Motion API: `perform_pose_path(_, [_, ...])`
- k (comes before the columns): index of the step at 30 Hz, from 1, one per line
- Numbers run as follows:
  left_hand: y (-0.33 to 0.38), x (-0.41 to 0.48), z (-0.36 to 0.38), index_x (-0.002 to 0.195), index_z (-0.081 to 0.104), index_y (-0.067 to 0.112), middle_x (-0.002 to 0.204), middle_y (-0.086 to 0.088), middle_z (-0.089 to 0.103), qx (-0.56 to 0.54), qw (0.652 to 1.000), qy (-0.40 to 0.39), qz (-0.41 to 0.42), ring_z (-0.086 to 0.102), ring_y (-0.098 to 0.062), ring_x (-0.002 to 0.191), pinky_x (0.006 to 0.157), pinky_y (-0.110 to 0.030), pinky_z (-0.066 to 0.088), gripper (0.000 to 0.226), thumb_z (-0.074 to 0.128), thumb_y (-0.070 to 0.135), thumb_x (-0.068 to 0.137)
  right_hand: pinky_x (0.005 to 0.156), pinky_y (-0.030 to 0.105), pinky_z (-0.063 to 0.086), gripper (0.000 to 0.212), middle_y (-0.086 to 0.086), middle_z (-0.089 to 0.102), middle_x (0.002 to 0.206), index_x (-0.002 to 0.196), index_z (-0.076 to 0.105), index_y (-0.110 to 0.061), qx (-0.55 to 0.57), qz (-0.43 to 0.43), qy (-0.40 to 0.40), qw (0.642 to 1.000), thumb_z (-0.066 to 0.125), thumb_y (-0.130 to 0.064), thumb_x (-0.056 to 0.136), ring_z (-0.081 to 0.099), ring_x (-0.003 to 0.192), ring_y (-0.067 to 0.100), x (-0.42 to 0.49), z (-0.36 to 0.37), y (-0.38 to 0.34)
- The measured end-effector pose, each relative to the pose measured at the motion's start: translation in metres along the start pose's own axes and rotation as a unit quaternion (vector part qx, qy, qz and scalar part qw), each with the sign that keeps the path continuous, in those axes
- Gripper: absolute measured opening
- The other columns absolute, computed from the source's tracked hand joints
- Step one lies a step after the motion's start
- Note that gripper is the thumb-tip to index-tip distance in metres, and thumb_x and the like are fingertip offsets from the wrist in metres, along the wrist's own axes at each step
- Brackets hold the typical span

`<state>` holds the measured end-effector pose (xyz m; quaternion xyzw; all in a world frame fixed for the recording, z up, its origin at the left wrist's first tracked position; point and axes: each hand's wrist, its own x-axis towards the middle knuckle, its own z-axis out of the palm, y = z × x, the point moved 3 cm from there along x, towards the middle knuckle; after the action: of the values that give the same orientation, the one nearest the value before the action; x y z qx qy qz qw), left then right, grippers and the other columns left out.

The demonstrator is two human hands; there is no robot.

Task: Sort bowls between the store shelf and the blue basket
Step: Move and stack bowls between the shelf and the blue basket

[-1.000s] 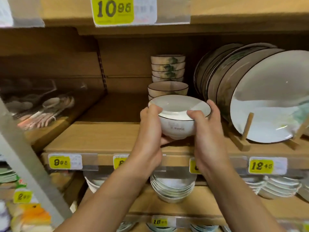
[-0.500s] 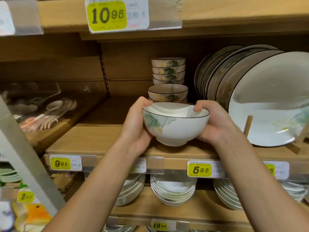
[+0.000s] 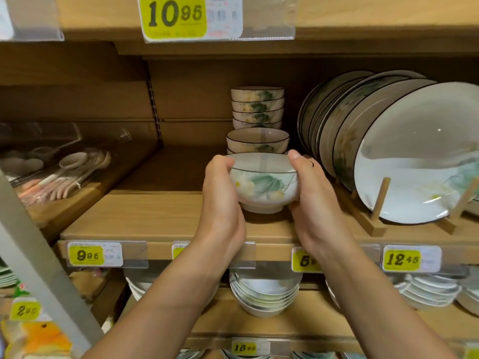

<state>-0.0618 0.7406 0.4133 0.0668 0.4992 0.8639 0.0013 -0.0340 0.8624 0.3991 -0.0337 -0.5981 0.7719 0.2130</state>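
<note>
Broadly, the wooden shelf (image 3: pixel 155 218) fills the view, and its middle board runs from the left edge to the right. At the right end of that board a row of large white plates (image 3: pixel 414 156) with dark rims leans on edge in a wooden rack (image 3: pixel 378 200). At the left end a clear box (image 3: pixel 51 141) holds pale spoons (image 3: pixel 75 161). Between that box and the bowls the board lies bare from front edge to back wall.

Near the middle, a tall stack of bowls (image 3: pixel 258 104) stands by the back wall, with a shorter stack (image 3: pixel 258 139) just in front of it. On the board below sits a stack of shallow white dishes (image 3: pixel 264 294).

The bowl (image 3: pixel 264 185), white with a green leaf and a dark rim, is upright just in front of the shorter stack. Its foot is level with the board, but whether it touches cannot be told. The left hand (image 3: pixel 220 200) grips its left side and the right hand (image 3: pixel 316 200) grips its right side, each with a thumb up at the rim.

Yellow price tags (image 3: pixel 86 255) line the board's front edge.
</note>
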Motion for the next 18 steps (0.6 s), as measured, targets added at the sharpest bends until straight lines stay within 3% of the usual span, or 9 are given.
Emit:
perform_pose_path(2, [0.004,-0.002,-0.002,0.103,0.067,0.004,0.095,-0.011,0.075,0.013,0.998,-0.064,0.014,0.072,-0.02,0.091,0.073,-0.028,0.059,0.039,0.034,0.023,0.095,0.099,0.043,0.05,0.06,0.006,0.071,0.114,0.131,0.052,-0.017,0.012,0.02,0.007,1.0,0.06,-0.052,0.084,0.068,0.106,0.019,0.009,-0.002,-0.008])
perform_pose_path(4, [0.013,-0.001,-0.005,0.098,0.07,0.011,0.093,-0.002,0.076,0.032,0.994,-0.099,0.031,0.071,-0.012,0.093,0.079,-0.028,0.057,0.036,0.036,0.025,0.095,0.099,0.042,0.049,0.068,0.004,0.071,0.115,0.133,0.052,-0.018,0.01,0.029,-0.001,1.0,0.058,-0.059,0.079,0.067,0.107,0.018,0.017,-0.004,-0.016])
perform_pose_path(7, [0.027,0.012,-0.007,0.113,0.064,0.014,0.108,0.0,0.073,0.067,0.99,-0.12,0.031,0.065,-0.012,0.109,0.101,-0.036,0.048,0.03,0.042,0.026,0.096,0.095,0.039,0.052,0.056,0.003,0.075,0.104,0.123,0.058,-0.015,-0.004,0.011,-0.019,1.0,0.054,-0.057,0.085,0.07,0.1,0.016,0.028,-0.003,-0.032])
perform_pose_path(10, [0.037,0.034,-0.004,0.123,0.057,0.012,0.12,-0.004,0.066,0.095,0.988,-0.118,0.034,0.06,-0.016,0.116,0.106,-0.039,0.044,0.031,0.041,0.024,0.098,0.093,0.04,0.054,0.04,0.007,0.075,0.097,0.114,0.061,-0.013,0.005,0.007,0.024,1.0,0.05,-0.045,0.093,0.071,0.096,0.021,0.047,0.003,-0.046])
perform_pose_path(13, [0.045,0.055,0.004,0.127,0.055,0.015,0.118,-0.001,0.067,0.104,0.987,-0.113,0.05,0.061,-0.015,0.114,0.098,-0.032,0.049,0.03,0.042,0.017,0.1,0.072,0.031,0.058,0.026,0.003,0.076,0.083,0.092,0.065,-0.019,0.049,-0.011,0.028,0.998,0.049,-0.039,0.094,0.073,0.081,0.017,0.07,0.014,-0.054])
perform_pose_path(15, [0.05,0.068,0.011,0.113,0.06,0.021,0.11,0.003,0.069,0.102,0.987,-0.11,0.062,0.063,-0.014,0.109,0.093,-0.028,0.051,0.02,0.046,0.017,0.1,0.058,0.024,0.053,0.024,0.0,0.075,0.072,0.084,0.063,-0.02,0.061,-0.028,0.033,0.997,0.047,-0.035,0.093,0.071,0.065,0.013,0.087,0.021,-0.058])
perform_pose_path(18, [0.052,0.089,0.021,0.092,0.059,0.026,0.097,0.005,0.067,0.132,0.986,-0.08,0.057,0.062,-0.016,0.103,0.091,-0.029,0.051,0.016,0.047,0.024,0.101,0.068,0.03,0.051,0.02,0.005,0.072,0.08,0.09,0.06,-0.017,0.041,-0.041,0.072,0.996,0.048,-0.033,0.088,0.069,0.073,0.022,0.112,0.027,-0.06])
